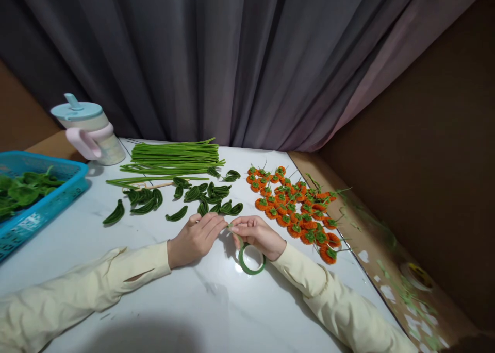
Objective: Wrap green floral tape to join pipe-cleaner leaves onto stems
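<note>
My left hand (198,239) and my right hand (258,234) meet fingertip to fingertip above the middle of the white table. The left fingers are closed in a pinch on something too small to make out. Between the right thumb and forefinger is the end of a green tape strip. That strip runs down to a roll of green tape (252,272), which hangs or rests just below my right hand. Just beyond my hands lie curled dark green fuzzy leaves (177,214). Right of them is a cluster of small orange pumpkin-like pieces (284,220) with green tops and thin stems.
Bright green fuzzy stems (174,154) lie bundled at the back. A lidded tumbler (104,147) and a blue basket (79,180) with green leaf pieces stand left. A grey curtain (216,59) hangs behind. Scraps and a tape roll (417,276) lie on the brown surface to the right.
</note>
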### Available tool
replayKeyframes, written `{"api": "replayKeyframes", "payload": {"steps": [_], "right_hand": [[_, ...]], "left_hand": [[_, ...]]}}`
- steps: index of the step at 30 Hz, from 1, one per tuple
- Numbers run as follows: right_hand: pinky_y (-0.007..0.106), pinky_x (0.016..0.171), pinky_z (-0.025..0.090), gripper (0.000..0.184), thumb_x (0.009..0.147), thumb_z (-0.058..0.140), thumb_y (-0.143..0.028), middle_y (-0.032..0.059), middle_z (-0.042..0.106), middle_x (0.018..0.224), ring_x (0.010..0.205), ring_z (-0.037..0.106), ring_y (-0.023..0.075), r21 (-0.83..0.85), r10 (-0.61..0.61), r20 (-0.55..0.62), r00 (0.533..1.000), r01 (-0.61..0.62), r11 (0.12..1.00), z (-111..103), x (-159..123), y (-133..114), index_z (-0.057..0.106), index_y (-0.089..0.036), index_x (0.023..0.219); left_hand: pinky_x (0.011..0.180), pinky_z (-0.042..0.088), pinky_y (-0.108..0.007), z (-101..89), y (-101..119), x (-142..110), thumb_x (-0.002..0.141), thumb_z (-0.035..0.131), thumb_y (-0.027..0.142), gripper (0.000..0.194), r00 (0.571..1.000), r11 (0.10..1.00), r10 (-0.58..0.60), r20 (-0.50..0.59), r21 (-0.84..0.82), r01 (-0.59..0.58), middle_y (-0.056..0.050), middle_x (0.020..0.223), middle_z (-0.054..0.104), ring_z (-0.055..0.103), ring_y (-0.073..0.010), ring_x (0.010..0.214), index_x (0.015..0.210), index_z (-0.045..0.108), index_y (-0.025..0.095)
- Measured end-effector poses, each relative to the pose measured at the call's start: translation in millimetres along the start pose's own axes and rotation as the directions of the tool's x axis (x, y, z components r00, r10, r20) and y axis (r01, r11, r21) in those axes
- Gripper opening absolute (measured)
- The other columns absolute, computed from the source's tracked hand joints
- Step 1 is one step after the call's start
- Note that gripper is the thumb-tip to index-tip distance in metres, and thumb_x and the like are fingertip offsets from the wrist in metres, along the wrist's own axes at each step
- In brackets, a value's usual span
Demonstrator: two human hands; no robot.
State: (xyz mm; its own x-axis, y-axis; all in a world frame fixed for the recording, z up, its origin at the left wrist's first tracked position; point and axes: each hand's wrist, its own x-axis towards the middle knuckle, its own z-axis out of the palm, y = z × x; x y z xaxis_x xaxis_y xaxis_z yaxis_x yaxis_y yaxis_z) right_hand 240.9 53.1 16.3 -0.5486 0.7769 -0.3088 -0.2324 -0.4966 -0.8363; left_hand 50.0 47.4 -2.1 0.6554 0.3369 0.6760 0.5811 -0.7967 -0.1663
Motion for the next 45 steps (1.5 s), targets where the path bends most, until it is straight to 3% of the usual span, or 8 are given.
{"api": "replayKeyframes", "payload": {"steps": [6,15,22,29,33,37,41,45], "right_hand": [[0.018,0.045,0.038,0.019,0.063,0.073,-0.023,0.001,0.061,0.047,0.041,0.052,0.0069,0.01,0.011,-0.069,0.998,-0.01,1.0,1,0,1,0.062,-0.008,0.065],[0.02,0.042,0.038,0.025,0.063,0.073,-0.03,0.0013,0.064,0.049,0.038,0.051,0.0083,-0.085,-0.128,-0.118,0.985,0.119,0.989,6,-3,7,0.055,-0.012,0.066],[0.02,0.043,0.04,0.027,0.065,0.072,-0.031,0.0012,0.065,0.051,0.039,0.052,0.0083,-0.155,-0.206,-0.092,0.974,0.191,0.969,7,-4,6,0.052,-0.013,0.069],[0.021,0.044,0.041,0.027,0.066,0.072,-0.032,0.0015,0.066,0.053,0.04,0.052,0.0088,-0.182,-0.225,-0.064,0.972,0.211,0.96,6,-5,7,0.052,-0.014,0.068],[0.022,0.047,0.043,0.025,0.068,0.07,-0.032,0.0017,0.066,0.054,0.043,0.053,0.0091,-0.305,-0.269,-0.039,0.962,0.245,0.92,4,-7,4,0.053,-0.014,0.068],[0.023,0.051,0.045,0.022,0.073,0.065,-0.032,0.0044,0.067,0.057,0.047,0.056,0.0108,-0.535,-0.367,0.04,0.929,0.331,0.778,2,-10,1,0.055,-0.013,0.068],[0.023,0.052,0.047,0.021,0.077,0.06,-0.033,0.0072,0.068,0.06,0.051,0.06,0.0131,-0.655,-0.413,0.137,0.9,0.395,0.644,-1,-11,1,0.055,-0.014,0.069],[0.021,0.052,0.048,0.021,0.081,0.056,-0.032,0.0071,0.069,0.064,0.053,0.06,0.0124,-0.734,-0.458,0.221,0.861,0.456,0.503,-3,-11,2,0.058,-0.015,0.068]], "left_hand": [[0.072,0.027,-0.032,-1.1,5,4,0.089,0.031,0.005,0.024,0.965,0.933,-0.224,0.137,-0.255,0.253,-0.007,0.089,0.063,0.054,-0.0176,0.083,0.097,0.053,0.012],[0.071,0.031,-0.031,-2.8,8,12,0.092,0.036,0.02,0.017,0.822,0.67,-0.443,0.357,-0.477,0.568,-0.002,0.085,0.062,0.053,-0.0156,0.076,0.089,0.053,0.018],[0.066,0.039,-0.027,-9.7,1,18,0.087,0.045,0.028,0.017,0.704,0.468,-0.505,0.5,-0.527,0.71,-0.001,0.083,0.065,0.055,-0.0168,0.074,0.089,0.059,0.019],[0.059,0.041,-0.024,-15.2,-1,25,0.084,0.047,0.028,0.017,0.626,0.277,-0.492,0.605,-0.573,0.771,-0.001,0.076,0.064,0.055,-0.0139,0.066,0.084,0.06,0.017],[0.064,0.042,-0.025,-17.7,-3,29,0.081,0.049,0.03,0.02,0.59,0.187,-0.443,0.674,-0.575,0.797,-0.002,0.079,0.064,0.055,-0.0147,0.071,0.082,0.061,0.015],[0.064,0.041,-0.024,-17.6,-7,30,0.078,0.052,0.033,0.023,0.527,0.078,-0.357,0.771,-0.538,0.839,-0.004,0.079,0.064,0.054,-0.0148,0.07,0.082,0.062,0.013],[0.061,0.04,-0.023,-18.6,-10,32,0.075,0.055,0.033,0.023,0.488,-0.061,-0.267,0.831,-0.52,0.852,-0.004,0.075,0.063,0.054,-0.014,0.067,0.078,0.062,0.011],[0.058,0.037,-0.022,-22.3,-14,36,0.073,0.056,0.033,0.022,0.472,-0.042,-0.215,0.855,-0.491,0.87,-0.003,0.07,0.062,0.052,-0.0133,0.064,0.075,0.063,0.012]]}}
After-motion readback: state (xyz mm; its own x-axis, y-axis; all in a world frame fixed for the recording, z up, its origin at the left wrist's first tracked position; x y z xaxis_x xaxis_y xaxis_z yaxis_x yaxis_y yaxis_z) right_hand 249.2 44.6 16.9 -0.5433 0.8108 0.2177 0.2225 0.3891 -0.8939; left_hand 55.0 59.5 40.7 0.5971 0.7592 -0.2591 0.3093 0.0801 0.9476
